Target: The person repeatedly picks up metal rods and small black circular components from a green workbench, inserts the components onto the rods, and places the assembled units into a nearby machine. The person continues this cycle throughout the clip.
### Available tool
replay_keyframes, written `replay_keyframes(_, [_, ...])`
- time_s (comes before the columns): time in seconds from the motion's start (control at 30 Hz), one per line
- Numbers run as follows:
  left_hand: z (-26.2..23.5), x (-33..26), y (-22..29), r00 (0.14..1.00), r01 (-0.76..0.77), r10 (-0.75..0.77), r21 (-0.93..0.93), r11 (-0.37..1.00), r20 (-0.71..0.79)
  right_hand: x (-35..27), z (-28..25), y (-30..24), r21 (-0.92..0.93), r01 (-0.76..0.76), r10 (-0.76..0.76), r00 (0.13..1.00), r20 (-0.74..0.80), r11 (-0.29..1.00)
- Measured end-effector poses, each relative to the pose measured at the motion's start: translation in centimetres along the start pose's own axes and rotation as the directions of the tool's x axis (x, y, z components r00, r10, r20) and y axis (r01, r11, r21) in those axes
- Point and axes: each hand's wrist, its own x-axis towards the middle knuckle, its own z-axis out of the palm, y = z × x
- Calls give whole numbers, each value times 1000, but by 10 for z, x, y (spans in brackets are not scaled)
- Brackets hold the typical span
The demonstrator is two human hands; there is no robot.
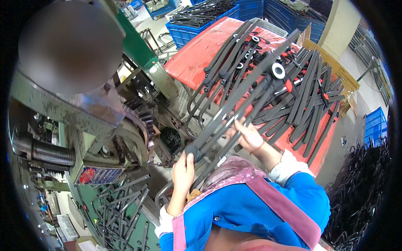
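Slanting up and to the right across my front is a dark grey tubular metal frame [213, 130], its long bars lying side by side. My left hand [183, 170] is closed on its lower end, thumb beside a round black joint [191, 149]. Farther up the bars, my right hand [250, 137] wraps round them with bent fingers. A white ring [278, 70] and a red piece [289, 86] show near the frame's upper end; whether they belong to it I cannot tell. Behind it, many similar dark bars [307, 90] lie on a red-covered table [188, 62].
On my left stands a heavy greasy machine [98, 138] with a green column [136, 35]. Below it, a green worktop [81, 194] carries loose metal tubes [121, 209]. Blue crates [180, 35] stand behind the table. A pile of black bent parts [362, 196] is at the right.
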Motion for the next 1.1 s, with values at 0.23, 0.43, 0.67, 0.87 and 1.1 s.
replay_keyframes(0.23, [62,139,69,971,-219,230,-149,964,63,146,-69,-82,-68,323,-329,936,-122,944])
replay_keyframes(0.43, [122,202,93,918,-377,351,128,917,185,243,-168,-141,-77,288,-298,910,-289,955])
replay_keyframes(0.67, [147,188,65,879,-403,290,265,876,379,279,-276,-164,-686,-140,-424,693,-583,714])
replay_keyframes(0.87, [132,173,64,881,-394,303,210,895,363,246,-230,-186,-721,-649,-591,688,-420,-242])
replay_keyframes(1.1, [81,66,13,891,-416,421,-64,907,170,250,-74,-112,-776,39,-302,908,290,-630])
